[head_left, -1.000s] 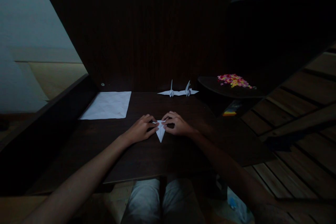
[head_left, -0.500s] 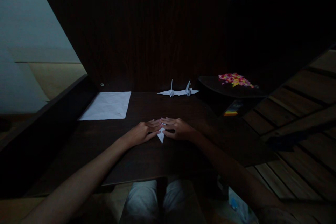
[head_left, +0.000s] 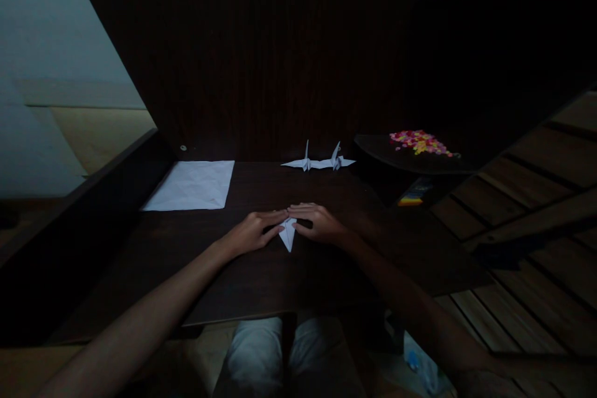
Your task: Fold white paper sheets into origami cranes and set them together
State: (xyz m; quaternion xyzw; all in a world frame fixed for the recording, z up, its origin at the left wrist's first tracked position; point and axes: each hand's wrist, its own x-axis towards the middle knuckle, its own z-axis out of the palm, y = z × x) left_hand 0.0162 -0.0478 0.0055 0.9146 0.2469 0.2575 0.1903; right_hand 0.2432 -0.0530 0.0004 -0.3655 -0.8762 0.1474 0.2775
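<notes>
A small piece of folded white paper [head_left: 288, 236] lies on the dark desk in front of me, its narrow point toward me and a crease down its middle. My left hand [head_left: 257, 230] presses its left edge, with the thumb below and fingers along the top. From the other side my right hand [head_left: 317, 222] grips the right edge, thumb below and fingers across the top. The fingers hide the paper's upper end. Beyond my hands stand two folded white paper cranes [head_left: 306, 165], [head_left: 336, 163], side by side against the back panel.
A flat white sheet of paper [head_left: 191, 186] lies at the back left, beside the low side panel [head_left: 93, 217]. On the right, a raised shelf [head_left: 387, 152] bears a heap of small pink, red and yellow pieces [head_left: 422, 142]. The desk's front edge [head_left: 233, 321] is above my knees.
My fingers have shifted up toward the paper's far end, so more of the folded paper shows between my thumbs. The cranes and flat sheet stay in place.
</notes>
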